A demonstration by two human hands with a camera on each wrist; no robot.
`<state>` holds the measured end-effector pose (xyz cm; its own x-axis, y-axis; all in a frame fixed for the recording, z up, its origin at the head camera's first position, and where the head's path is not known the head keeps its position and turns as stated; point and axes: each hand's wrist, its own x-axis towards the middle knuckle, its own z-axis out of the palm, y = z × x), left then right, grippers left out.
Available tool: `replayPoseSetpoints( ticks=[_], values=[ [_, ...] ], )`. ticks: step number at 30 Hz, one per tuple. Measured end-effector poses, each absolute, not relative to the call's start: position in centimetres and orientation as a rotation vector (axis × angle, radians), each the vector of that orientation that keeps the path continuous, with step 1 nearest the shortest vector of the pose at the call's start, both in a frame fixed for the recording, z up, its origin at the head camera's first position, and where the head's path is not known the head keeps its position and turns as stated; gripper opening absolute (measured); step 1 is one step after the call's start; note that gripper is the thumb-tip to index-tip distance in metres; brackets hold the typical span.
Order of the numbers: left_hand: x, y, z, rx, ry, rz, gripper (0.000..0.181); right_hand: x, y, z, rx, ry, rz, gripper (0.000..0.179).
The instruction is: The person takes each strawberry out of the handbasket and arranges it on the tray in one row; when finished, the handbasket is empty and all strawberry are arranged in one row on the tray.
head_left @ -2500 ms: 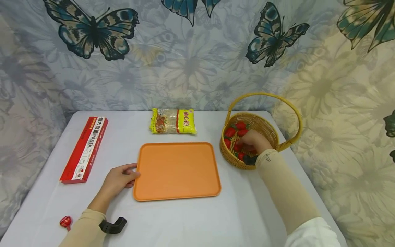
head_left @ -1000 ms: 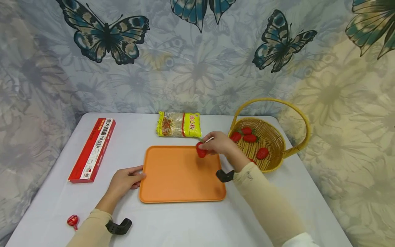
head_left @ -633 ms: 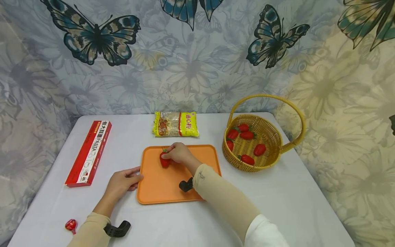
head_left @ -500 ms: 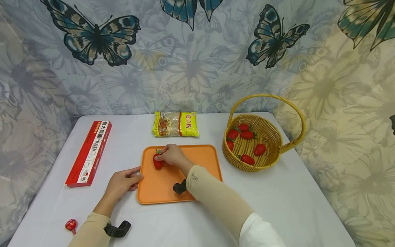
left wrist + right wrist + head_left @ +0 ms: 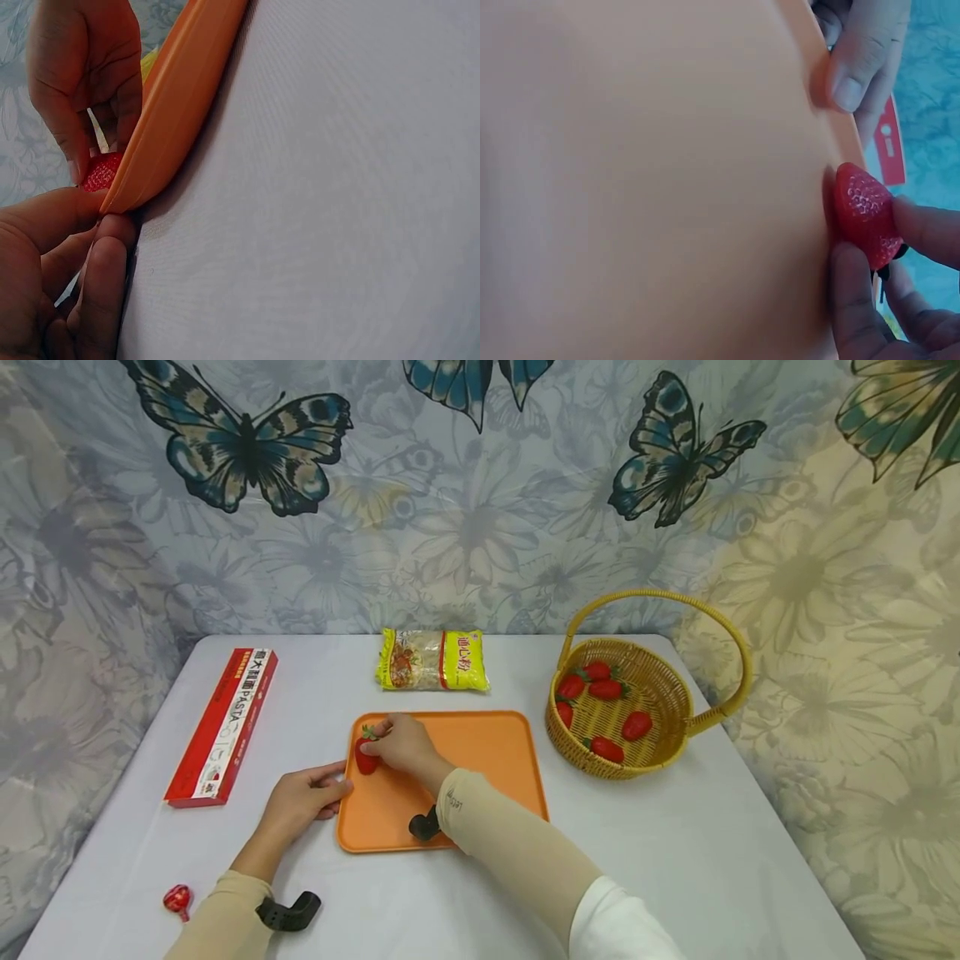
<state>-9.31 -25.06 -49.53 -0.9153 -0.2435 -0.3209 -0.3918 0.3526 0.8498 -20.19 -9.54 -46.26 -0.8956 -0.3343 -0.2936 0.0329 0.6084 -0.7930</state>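
Observation:
A strawberry [image 5: 367, 756] with a green leafy top is at the left end of the orange tray [image 5: 465, 777]. My right hand [image 5: 405, 747] pinches it between thumb and fingers; in the right wrist view the strawberry [image 5: 864, 214] sits close against the tray's rim. My left hand [image 5: 300, 802] grips the tray's left edge, and the left wrist view has its thumb over the rim [image 5: 169, 105] with fingers below. To the right stands a yellow wicker basket [image 5: 671, 743] with a tall handle and several strawberries [image 5: 636, 725] inside.
A yellow bag of pasta [image 5: 432, 660] lies behind the tray. On the left is a long red pasta box [image 5: 222, 727]. Near the left forearm lies a small red wrapped lollipop [image 5: 177, 900]. A white cloth covers the table [image 5: 720, 860], and a butterfly-patterned backdrop [image 5: 480, 527] stands behind.
My right hand has come out of the basket with a strawberry and carried it left across the tray to its left end. My left hand has stayed on the tray's edge.

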Motion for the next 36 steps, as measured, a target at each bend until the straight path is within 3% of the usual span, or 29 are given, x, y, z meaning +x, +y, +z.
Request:
replayPoseSetpoints(
  ticks=[10,18,22,29,32,36],
  values=[
    [-9.3,-25.5,-49.4,-0.569,2.481,1.586,0.058,-19.9,-10.5,-46.0,-0.253,2.432,-1.203,0.026],
    [-9.4,-25.5,-49.4,-0.543,2.472,1.593,0.059,-20.9,-7.9,-44.5,-0.278,2.343,-1.338,0.039],
    [-9.4,-25.5,-49.6,-0.542,2.478,1.586,0.058,-22.6,-4.2,-41.7,-0.324,2.232,-1.464,0.038],
    [-9.2,-25.4,-49.9,-0.546,2.492,1.577,0.058,-26.1,5.6,-36.5,-0.422,1.986,-1.581,0.020],
    [-9.2,-25.3,-49.9,-0.543,2.491,1.578,0.057,-27.7,10.4,-35.4,-0.435,1.836,-1.654,0.010],
    [-9.3,-25.3,-50.0,-0.534,2.486,1.579,0.057,-29.9,16.5,-36.1,-0.330,1.711,-1.735,0.014]
  ],
)
